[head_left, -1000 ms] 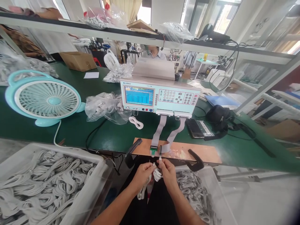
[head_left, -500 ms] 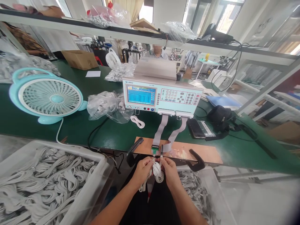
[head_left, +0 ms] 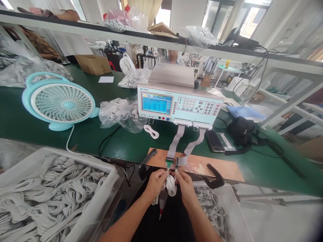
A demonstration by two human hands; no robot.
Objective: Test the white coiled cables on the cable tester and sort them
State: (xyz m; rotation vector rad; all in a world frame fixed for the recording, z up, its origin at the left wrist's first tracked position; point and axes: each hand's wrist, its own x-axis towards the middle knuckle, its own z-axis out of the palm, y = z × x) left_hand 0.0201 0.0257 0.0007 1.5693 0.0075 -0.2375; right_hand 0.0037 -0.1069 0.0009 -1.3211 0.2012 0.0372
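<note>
My left hand (head_left: 154, 183) and my right hand (head_left: 185, 185) each pinch one end of a coiled white cable (head_left: 171, 185) at the bench's near edge. Both ends are held up against two small connector sockets (head_left: 172, 163) on a wooden board (head_left: 219, 168). Two grey ribbon cables (head_left: 176, 143) run from the sockets up to a pale tester (head_left: 179, 104) with a lit blue screen and a keypad. More white cable hangs below my left hand.
White bins of coiled cables sit at the lower left (head_left: 50, 195) and lower right (head_left: 217, 215). Two black clamps (head_left: 215, 178) hold the board. A teal fan (head_left: 59, 102), bagged cables (head_left: 118, 112), a phone (head_left: 213, 141) and a black pouch (head_left: 241, 129) lie on the green bench. A person sits beyond the tester.
Both hands have risen with the cable, bringing its two ends from just below the board up to the sockets. The camera has shifted slightly.
</note>
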